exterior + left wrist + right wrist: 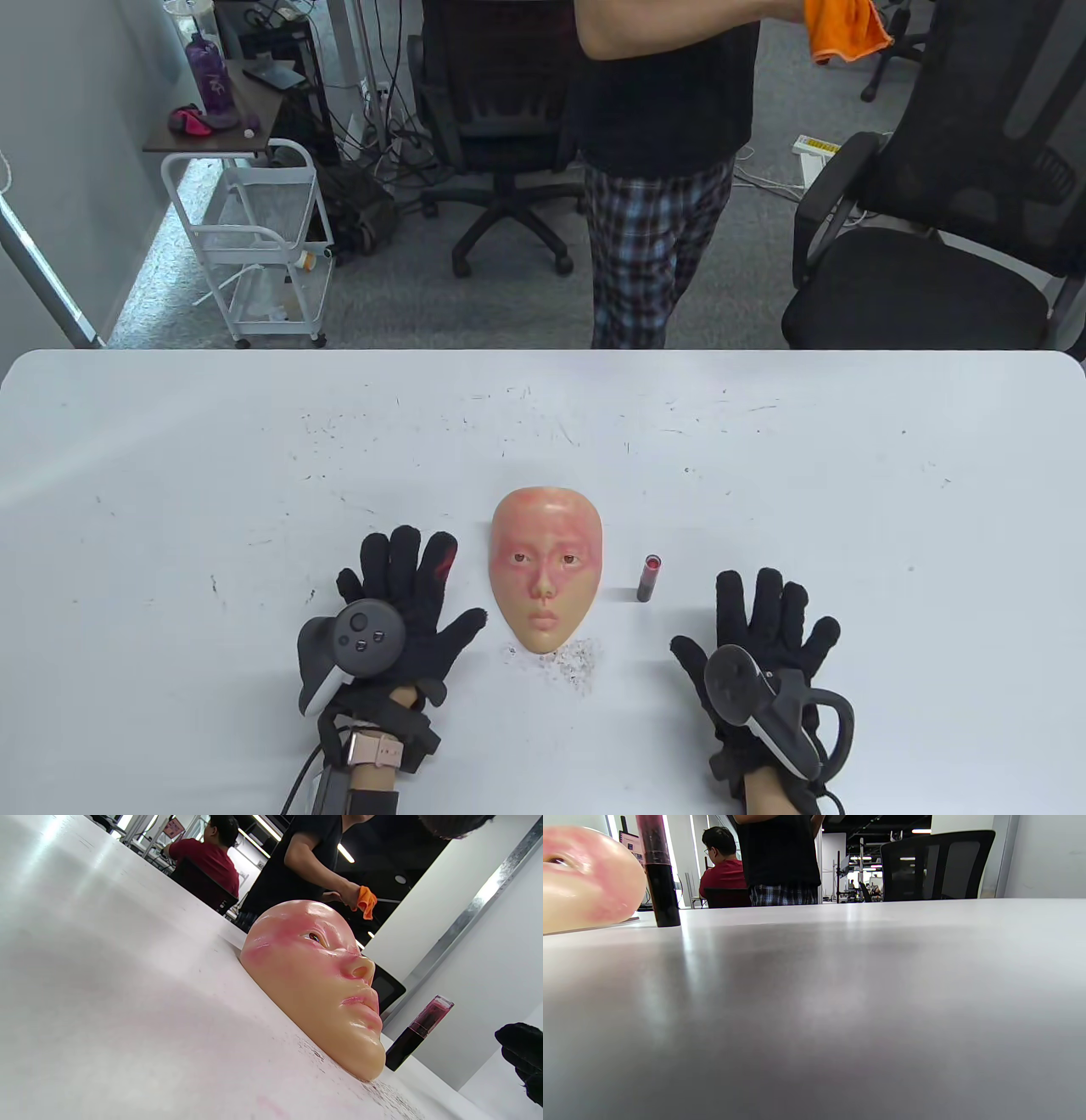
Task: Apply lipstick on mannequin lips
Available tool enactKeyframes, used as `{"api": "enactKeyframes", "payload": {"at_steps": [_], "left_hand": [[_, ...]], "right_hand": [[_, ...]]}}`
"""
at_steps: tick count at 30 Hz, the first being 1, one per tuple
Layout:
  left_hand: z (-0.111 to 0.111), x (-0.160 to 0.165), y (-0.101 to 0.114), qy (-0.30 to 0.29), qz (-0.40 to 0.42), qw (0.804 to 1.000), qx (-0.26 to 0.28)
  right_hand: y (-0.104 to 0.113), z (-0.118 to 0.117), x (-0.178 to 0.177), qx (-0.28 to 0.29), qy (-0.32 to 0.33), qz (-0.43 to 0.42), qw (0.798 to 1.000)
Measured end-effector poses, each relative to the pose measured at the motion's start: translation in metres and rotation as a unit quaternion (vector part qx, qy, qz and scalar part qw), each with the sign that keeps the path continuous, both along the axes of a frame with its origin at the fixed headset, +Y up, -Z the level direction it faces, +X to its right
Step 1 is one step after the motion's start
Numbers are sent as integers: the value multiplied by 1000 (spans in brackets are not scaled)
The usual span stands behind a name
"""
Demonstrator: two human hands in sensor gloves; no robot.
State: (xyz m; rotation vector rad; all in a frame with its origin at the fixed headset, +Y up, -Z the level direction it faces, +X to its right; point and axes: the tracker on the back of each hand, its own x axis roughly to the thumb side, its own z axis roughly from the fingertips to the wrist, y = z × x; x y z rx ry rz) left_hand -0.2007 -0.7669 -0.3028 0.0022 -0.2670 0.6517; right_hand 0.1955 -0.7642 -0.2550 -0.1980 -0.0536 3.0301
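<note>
While both hands lie flat, nothing is held:
left hand: fingers spread, palm down, beside mask
right hand: fingers spread, palm down, empty
lipstick: upright, long axis vertical, between mask and right hand, forward-left of its fingertips
nearer hand: right, likely the 1 to reach
lips: bare

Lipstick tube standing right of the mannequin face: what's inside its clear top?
Inside the black lipstick tube's clear cap, a dark red stick shows. Its tip shape and the black base's contents are hidden. The peach mannequin face lies apart from it.
</note>
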Motion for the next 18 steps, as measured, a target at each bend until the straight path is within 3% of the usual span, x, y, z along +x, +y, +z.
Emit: {"api": "enactKeyframes", "payload": {"at_steps": [11, 18], "left_hand": [[-1, 2, 0, -10, -6, 1000, -7], [-4, 3, -1, -15, -5, 1000, -19]], "right_hand": [[-15, -24, -10, -112, 24, -72, 991], [-22, -48, -24, -115, 27, -210, 971]]}}
